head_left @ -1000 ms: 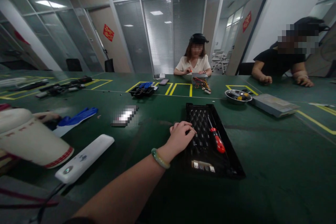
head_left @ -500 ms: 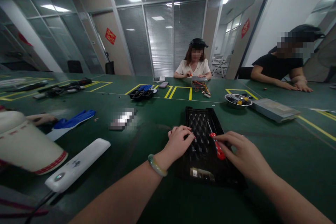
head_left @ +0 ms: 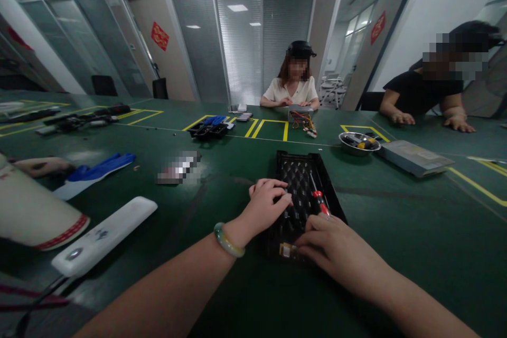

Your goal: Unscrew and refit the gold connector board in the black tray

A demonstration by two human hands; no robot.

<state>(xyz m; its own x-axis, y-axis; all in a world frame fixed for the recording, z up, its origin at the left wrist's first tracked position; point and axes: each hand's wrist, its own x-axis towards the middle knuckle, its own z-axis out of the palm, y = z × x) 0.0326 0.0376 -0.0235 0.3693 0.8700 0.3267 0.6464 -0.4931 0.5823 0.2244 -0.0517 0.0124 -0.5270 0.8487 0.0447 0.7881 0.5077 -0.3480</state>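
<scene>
My left hand (head_left: 267,206) rests with curled fingers on the left side of a black ribbed tray (head_left: 328,190), and a jade bangle circles that wrist. My right hand (head_left: 332,243) lies across the tray's lower right part. Its fingers cover the lower end of a red-handled screwdriver (head_left: 320,199), which lies in the tray. Whether either hand grips anything is hidden. A small circuit board (head_left: 287,250) sits at the tray's near end, just left of my right fingers.
The green bench carries a steel bowl of tools (head_left: 359,143), a grey flat box (head_left: 415,158), a white bar-shaped device (head_left: 103,236), a blue glove (head_left: 99,168) and coloured wires (head_left: 304,125). Co-workers sit opposite (head_left: 291,82) and to the right (head_left: 423,92); another person's hand (head_left: 43,166) lies left.
My right hand has come into view and moved onto the tray, now covering the screwdriver's lower end and the tray's near part. My left hand stays on the tray. The view has tilted slightly.
</scene>
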